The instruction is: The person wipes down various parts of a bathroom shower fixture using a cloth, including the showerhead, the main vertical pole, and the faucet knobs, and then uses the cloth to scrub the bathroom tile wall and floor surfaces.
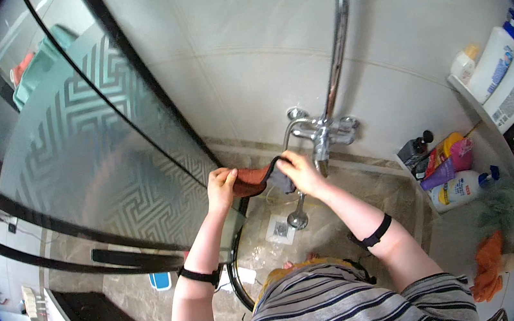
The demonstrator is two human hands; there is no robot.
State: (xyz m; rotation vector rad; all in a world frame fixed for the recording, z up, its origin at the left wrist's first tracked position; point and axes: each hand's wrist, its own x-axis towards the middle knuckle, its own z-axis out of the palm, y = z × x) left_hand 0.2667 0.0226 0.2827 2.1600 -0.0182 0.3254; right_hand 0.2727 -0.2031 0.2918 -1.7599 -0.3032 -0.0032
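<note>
Between my two hands stretches a cloth (251, 180), rust-brown with a black edge and a dark grey part near the right end. My left hand (222, 188) pinches its left end between thumb and fingers. The right end is gripped by my right hand (303, 173), with the grey part hanging below the thumb. Just beyond my right hand, a chrome shower mixer tap (322, 135) is fixed to the wall. A chrome shower head (298, 220) is below that hand, near a square floor drain (281, 229).
A frosted glass shower door (108, 180) with a black frame stands at left. On the right, corner shelves (464, 91) hold several pump bottles (492, 63), and more bottles (453, 190) stand lower. An orange cloth (487, 266) hangs at lower right. Water glistens on the tiled floor (269, 251).
</note>
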